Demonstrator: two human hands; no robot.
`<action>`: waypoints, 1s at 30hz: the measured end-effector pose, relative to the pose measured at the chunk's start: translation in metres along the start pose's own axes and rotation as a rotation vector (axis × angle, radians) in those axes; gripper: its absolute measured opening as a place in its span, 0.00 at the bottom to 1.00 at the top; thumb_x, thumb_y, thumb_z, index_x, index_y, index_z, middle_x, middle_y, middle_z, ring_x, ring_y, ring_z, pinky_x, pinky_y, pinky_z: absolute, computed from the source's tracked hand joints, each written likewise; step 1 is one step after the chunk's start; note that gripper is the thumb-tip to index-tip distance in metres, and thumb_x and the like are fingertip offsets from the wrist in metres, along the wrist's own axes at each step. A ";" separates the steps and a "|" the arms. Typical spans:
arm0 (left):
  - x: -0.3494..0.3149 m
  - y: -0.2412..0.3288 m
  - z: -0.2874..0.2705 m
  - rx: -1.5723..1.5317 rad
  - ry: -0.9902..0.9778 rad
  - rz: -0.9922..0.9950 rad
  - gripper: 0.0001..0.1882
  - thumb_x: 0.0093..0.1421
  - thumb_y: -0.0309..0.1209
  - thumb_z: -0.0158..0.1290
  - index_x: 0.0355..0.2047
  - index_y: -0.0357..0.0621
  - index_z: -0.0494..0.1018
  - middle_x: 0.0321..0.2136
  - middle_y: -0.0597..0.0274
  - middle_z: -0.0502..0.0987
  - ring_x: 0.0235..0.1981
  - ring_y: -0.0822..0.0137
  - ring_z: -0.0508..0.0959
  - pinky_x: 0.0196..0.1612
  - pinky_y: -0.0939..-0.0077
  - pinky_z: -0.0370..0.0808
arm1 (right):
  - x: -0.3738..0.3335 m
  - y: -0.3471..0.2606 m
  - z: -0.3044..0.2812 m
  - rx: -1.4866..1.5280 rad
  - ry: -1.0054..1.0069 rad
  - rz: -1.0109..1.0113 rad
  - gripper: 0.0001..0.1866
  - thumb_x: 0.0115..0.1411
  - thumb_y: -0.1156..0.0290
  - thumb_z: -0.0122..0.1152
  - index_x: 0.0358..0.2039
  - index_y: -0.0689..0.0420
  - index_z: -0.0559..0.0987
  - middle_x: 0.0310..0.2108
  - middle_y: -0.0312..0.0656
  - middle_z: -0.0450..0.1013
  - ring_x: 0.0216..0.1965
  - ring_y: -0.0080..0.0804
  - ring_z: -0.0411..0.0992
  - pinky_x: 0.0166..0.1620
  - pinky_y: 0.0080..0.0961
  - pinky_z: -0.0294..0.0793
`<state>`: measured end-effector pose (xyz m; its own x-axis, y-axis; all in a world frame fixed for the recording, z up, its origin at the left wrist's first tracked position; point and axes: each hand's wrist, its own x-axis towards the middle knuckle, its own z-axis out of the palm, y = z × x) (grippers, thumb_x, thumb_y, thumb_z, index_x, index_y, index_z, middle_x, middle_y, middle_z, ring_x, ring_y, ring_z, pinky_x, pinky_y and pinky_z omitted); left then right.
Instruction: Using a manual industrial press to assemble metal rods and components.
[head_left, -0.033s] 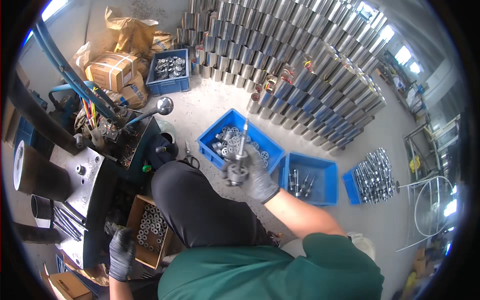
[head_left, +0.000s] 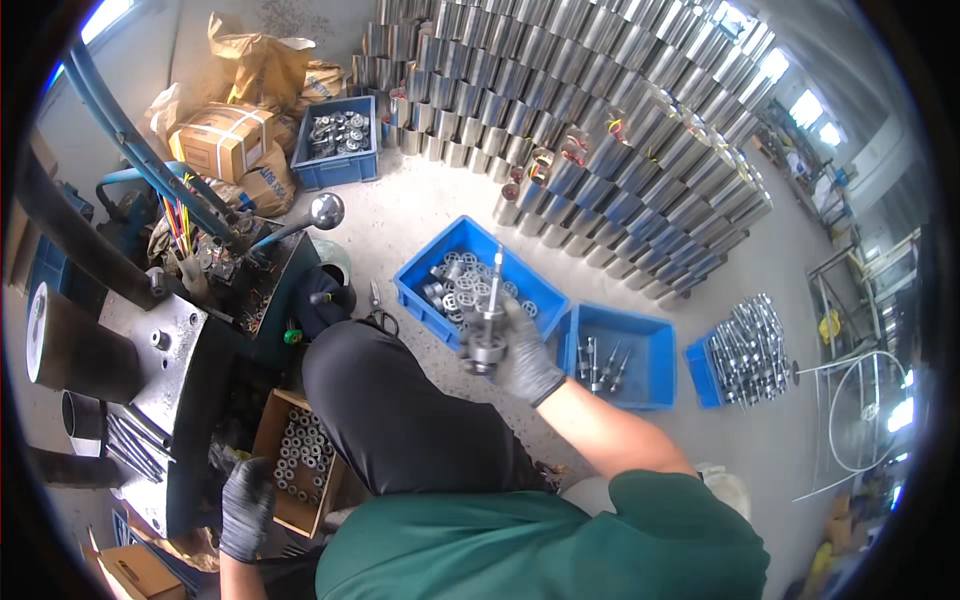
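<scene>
My right hand (head_left: pixel 528 362), in a grey glove, is closed round a motor rotor (head_left: pixel 489 328) with a bright shaft pointing up and a round metal end cap low on it. It hangs in front of a blue crate (head_left: pixel 415 297) of loose metal end caps (head_left: pixel 462 277). My left hand (head_left: pixel 246 508), also gloved, is low beside the press and the cardboard box of small metal rings (head_left: pixel 300 452). Its fingers look curled, and whether anything is in them is hidden.
A press with a metal table (head_left: pixel 165 365) and a ball-ended lever (head_left: pixel 327 211) stands left. To the right are a blue crate (head_left: pixel 650 340) with a few rotors and a pile of rotors (head_left: pixel 750 350). Steel cylinders (head_left: pixel 590 150) are stacked at the back. Scissors (head_left: pixel 381 315) lie on the floor.
My right hand has moved slightly right and down with the rotor. My left hand has shifted a little, its fingers drawn in closer.
</scene>
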<state>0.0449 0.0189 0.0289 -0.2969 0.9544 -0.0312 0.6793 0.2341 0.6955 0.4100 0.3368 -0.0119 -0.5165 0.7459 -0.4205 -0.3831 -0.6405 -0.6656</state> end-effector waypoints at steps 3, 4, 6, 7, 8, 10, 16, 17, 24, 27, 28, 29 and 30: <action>-0.002 -0.007 0.007 -0.017 -0.134 -0.120 0.16 0.60 0.19 0.54 0.49 0.37 0.77 0.41 0.47 0.81 0.43 0.49 0.83 0.49 0.62 0.79 | 0.000 0.015 -0.085 0.056 0.282 0.104 0.30 0.59 0.35 0.63 0.40 0.52 0.77 0.34 0.42 0.78 0.40 0.41 0.79 0.39 0.42 0.78; 0.000 -0.015 0.013 0.029 -0.164 0.015 0.15 0.60 0.19 0.55 0.48 0.36 0.77 0.40 0.46 0.81 0.44 0.47 0.83 0.49 0.61 0.79 | 0.016 0.032 -0.154 0.274 0.300 0.112 0.23 0.63 0.42 0.60 0.41 0.50 0.78 0.33 0.41 0.77 0.38 0.40 0.78 0.38 0.43 0.77; -0.004 -0.015 0.014 0.090 -0.181 0.123 0.14 0.60 0.20 0.56 0.47 0.36 0.78 0.40 0.45 0.81 0.45 0.46 0.83 0.49 0.60 0.79 | 0.017 0.042 -0.205 0.400 0.716 0.089 0.14 0.67 0.47 0.57 0.36 0.43 0.77 0.27 0.37 0.75 0.30 0.38 0.75 0.36 0.42 0.75; -0.003 -0.006 0.016 0.089 -0.179 0.095 0.13 0.60 0.20 0.56 0.46 0.36 0.78 0.40 0.45 0.81 0.45 0.45 0.83 0.49 0.59 0.79 | 0.017 0.047 -0.241 0.445 0.744 0.071 0.18 0.67 0.47 0.56 0.26 0.43 0.73 0.20 0.37 0.70 0.24 0.37 0.71 0.32 0.39 0.72; -0.006 -0.001 0.014 0.098 -0.177 0.053 0.13 0.60 0.21 0.56 0.46 0.36 0.77 0.40 0.45 0.80 0.45 0.45 0.82 0.49 0.58 0.79 | 0.010 0.042 -0.234 0.412 0.800 -0.005 0.22 0.67 0.48 0.55 0.19 0.44 0.67 0.14 0.36 0.64 0.17 0.35 0.63 0.27 0.37 0.67; -0.007 -0.025 0.028 -0.219 -0.178 -0.205 0.13 0.60 0.20 0.56 0.46 0.37 0.78 0.40 0.45 0.80 0.44 0.45 0.83 0.48 0.58 0.80 | -0.003 0.035 -0.343 0.409 0.726 -0.069 0.23 0.64 0.46 0.55 0.17 0.43 0.67 0.12 0.32 0.60 0.13 0.32 0.58 0.23 0.36 0.62; -0.004 -0.001 0.021 0.090 -0.157 0.071 0.15 0.59 0.17 0.55 0.47 0.40 0.80 0.38 0.48 0.81 0.41 0.48 0.84 0.45 0.59 0.81 | -0.008 0.006 -0.414 -0.054 1.249 -0.386 0.12 0.62 0.54 0.63 0.32 0.48 0.81 0.25 0.37 0.76 0.19 0.30 0.71 0.19 0.36 0.69; 0.000 0.000 0.024 0.084 -0.163 0.068 0.15 0.59 0.17 0.55 0.47 0.40 0.80 0.38 0.48 0.81 0.41 0.48 0.84 0.45 0.59 0.81 | -0.008 0.009 -0.415 -0.060 1.257 -0.384 0.12 0.62 0.54 0.63 0.32 0.48 0.81 0.25 0.37 0.76 0.19 0.30 0.71 0.19 0.36 0.69; 0.003 0.008 0.021 -0.077 -0.044 0.125 0.17 0.55 0.12 0.54 0.44 0.41 0.78 0.40 0.48 0.80 0.43 0.45 0.83 0.47 0.59 0.81 | 0.058 0.050 -0.245 -0.565 0.685 -0.299 0.17 0.65 0.60 0.65 0.49 0.55 0.81 0.39 0.43 0.83 0.35 0.37 0.82 0.38 0.33 0.81; 0.000 0.007 0.003 0.118 0.002 0.174 0.18 0.53 0.17 0.58 0.45 0.42 0.77 0.44 0.48 0.80 0.47 0.45 0.80 0.49 0.56 0.80 | 0.081 0.031 -0.141 -1.064 0.313 -0.588 0.18 0.66 0.61 0.64 0.53 0.56 0.80 0.41 0.45 0.83 0.40 0.39 0.83 0.42 0.36 0.82; -0.004 0.011 -0.004 0.197 0.018 0.147 0.18 0.53 0.19 0.59 0.46 0.42 0.77 0.44 0.48 0.80 0.47 0.45 0.80 0.49 0.55 0.80 | 0.082 0.024 -0.094 -1.422 0.144 -0.803 0.18 0.65 0.64 0.65 0.52 0.57 0.80 0.40 0.47 0.83 0.41 0.40 0.84 0.45 0.37 0.83; -0.008 0.005 -0.011 0.220 0.041 0.137 0.16 0.54 0.20 0.59 0.45 0.43 0.77 0.44 0.50 0.80 0.47 0.46 0.80 0.49 0.55 0.80 | 0.081 0.015 -0.045 -1.438 0.001 -0.948 0.16 0.64 0.66 0.66 0.51 0.57 0.81 0.38 0.49 0.83 0.42 0.41 0.84 0.46 0.38 0.83; -0.007 -0.002 -0.015 0.235 0.060 0.131 0.15 0.56 0.21 0.60 0.44 0.44 0.77 0.45 0.52 0.80 0.47 0.47 0.80 0.49 0.55 0.80 | 0.072 0.001 0.001 -1.443 -0.137 -1.094 0.15 0.63 0.68 0.67 0.49 0.57 0.81 0.37 0.50 0.82 0.42 0.43 0.84 0.47 0.38 0.83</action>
<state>0.0355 0.0087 0.0381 -0.2305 0.9683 0.0958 0.8498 0.1524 0.5046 0.3721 0.3897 -0.0422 -0.5961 0.6091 0.5232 0.2972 0.7727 -0.5609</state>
